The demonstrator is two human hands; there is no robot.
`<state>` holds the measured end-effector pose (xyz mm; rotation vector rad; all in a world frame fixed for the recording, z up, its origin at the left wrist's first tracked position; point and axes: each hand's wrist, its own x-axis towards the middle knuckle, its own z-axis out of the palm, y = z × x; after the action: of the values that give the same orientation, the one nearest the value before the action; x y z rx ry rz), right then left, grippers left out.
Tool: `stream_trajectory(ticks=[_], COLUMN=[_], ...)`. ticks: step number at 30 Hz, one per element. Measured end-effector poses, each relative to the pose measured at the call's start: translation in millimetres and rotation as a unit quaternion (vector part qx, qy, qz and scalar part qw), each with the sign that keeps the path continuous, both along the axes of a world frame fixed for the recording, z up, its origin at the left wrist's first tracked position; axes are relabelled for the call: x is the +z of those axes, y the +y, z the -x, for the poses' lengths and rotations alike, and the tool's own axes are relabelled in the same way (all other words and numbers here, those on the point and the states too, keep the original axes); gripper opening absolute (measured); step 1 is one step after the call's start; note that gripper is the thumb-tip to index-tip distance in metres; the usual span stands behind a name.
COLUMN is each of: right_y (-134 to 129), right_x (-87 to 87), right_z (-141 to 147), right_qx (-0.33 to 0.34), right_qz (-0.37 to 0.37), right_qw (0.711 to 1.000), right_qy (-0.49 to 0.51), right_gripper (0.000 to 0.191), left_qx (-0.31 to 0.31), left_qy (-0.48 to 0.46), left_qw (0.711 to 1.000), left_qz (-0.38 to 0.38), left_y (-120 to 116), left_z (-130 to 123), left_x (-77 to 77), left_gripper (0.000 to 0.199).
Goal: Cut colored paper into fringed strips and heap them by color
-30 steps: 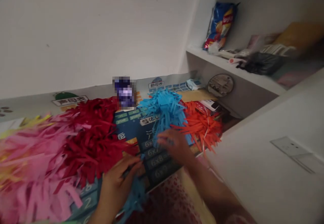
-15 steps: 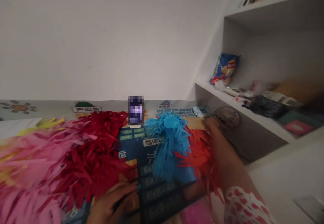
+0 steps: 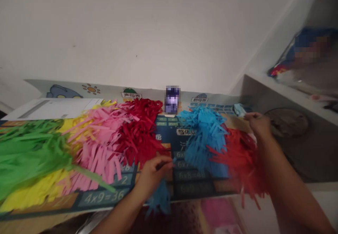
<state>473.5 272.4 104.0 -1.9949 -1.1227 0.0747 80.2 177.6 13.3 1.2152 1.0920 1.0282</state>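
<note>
My left hand (image 3: 155, 168) is closed over the front middle of the table, with blue paper fringe (image 3: 160, 197) hanging below it and a small blue bit at its fingertips. My right hand (image 3: 258, 123) reaches to the back right, fingers pinched beside a flat brown piece (image 3: 237, 123) and a small pale-blue packet (image 3: 239, 110). What those fingers hold, if anything, I cannot make out. Between the hands lie a bright-blue paper tassel (image 3: 202, 128) and an orange-red one (image 3: 241, 156). Left of them spread dark red (image 3: 141, 128), pink (image 3: 105, 124), yellow (image 3: 39, 190) and green (image 3: 31, 149) fringes.
A printed mat (image 3: 102, 198) with times tables covers the table. A phone (image 3: 172, 100) stands against the wall. White sheets (image 3: 58, 108) lie at the back left. At right, a grey shelf side (image 3: 285, 128) rises close to my right arm.
My view has swung left, bringing the green fringe into sight. The left hand shows more fully, with blue fringe visible under it. My right hand is still at the back right.
</note>
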Motion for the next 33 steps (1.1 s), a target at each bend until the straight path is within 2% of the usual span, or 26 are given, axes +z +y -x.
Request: stream_trajectory(ticks=[2,5,6,8,11,17,23,26,28,30,31,33], right_y=[-33,-96,-114,-141,-154,-148,-148,-143,-140,-138,-139,-141], right_x=[-16.0,-42.3,-50.1,-63.4,-76.0,-77.5,-80.1,-88.4,-94.9,-99.7,-100.8,-98.9], right_z=[45,128,154,199,237,255,259,258,257,257,258,260], right_qx=[0.065,0.198,0.251,0.296,0.325,0.337,0.347,0.346,0.350,0.371,0.384,0.400], right_qz=[-0.001,-0.010,-0.006,-0.002,0.014,0.029,0.039,0.046,0.053,0.065,0.070,0.064], right_qw=[0.997,0.974,0.957,0.937,0.916,0.913,0.910,0.888,0.863,0.847,0.849,0.872], right_qy=[0.043,0.110,0.142,0.186,0.233,0.229,0.223,0.298,0.360,0.376,0.356,0.275], right_gripper=[0.028,0.025,0.025,0.025,0.025,0.025,0.025,0.022,0.030,0.037,0.032,0.021], left_qx=[0.006,0.011,0.015,0.021,0.028,0.042,0.038,0.015,0.015,0.028,0.034,0.042], left_qy=[-0.112,-0.231,-0.248,-0.258,-0.256,-0.269,-0.200,-0.136,-0.066,0.021,0.063,0.130], left_qw=[0.989,0.950,0.942,0.938,0.942,0.942,0.971,0.989,0.998,0.998,0.994,0.982], left_qz=[0.094,0.209,0.226,0.232,0.213,0.198,0.123,0.063,0.011,-0.051,-0.081,-0.128], left_y=[-2,-6,-8,-11,-17,-24,-25,-27,-29,-32,-33,-34], left_z=[-3,-3,-2,2,9,19,18,19,19,20,19,18], left_x=[0.9,3.0,4.0,6.2,8.8,6.3,-1.7,0.8,3.7,4.5,3.6,-0.2], left_gripper=[0.029,0.040,0.042,0.042,0.042,0.042,0.035,0.030,0.025,0.018,0.014,0.011])
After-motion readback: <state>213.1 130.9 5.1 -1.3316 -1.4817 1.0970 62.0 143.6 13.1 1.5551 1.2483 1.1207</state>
